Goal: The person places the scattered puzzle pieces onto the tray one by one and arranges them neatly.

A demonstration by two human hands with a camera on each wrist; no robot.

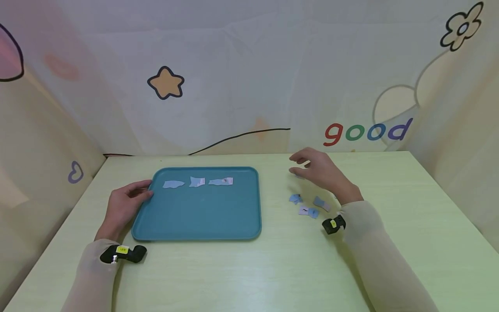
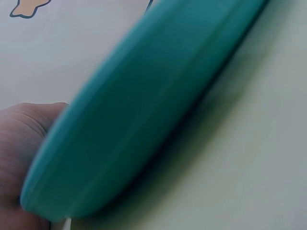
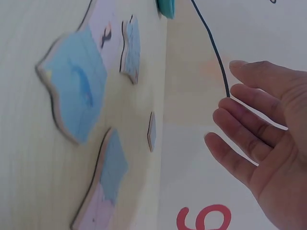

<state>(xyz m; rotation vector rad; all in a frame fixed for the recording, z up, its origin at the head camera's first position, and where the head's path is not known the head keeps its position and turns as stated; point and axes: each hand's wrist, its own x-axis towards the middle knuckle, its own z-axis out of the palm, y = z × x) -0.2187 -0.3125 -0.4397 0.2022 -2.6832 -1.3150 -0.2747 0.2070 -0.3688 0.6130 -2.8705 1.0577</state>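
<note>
1. I see the left hand (image 1: 124, 207) touching the blue tray (image 1: 199, 216) at its left rim, fingers a bit bent; I can't tell if it grips.
2. Right of that hand, the tray holds three flat pieces (image 1: 197, 182) in a row.
3. My right hand (image 1: 321, 171) is loosely open, holding nothing; loose pieces (image 1: 321, 203) lie below it.

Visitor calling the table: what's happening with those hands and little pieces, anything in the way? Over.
Left hand touching left edge of tray; right hand empty, raised. Three pieces on tray, others on table. No obstacle visible.
</note>
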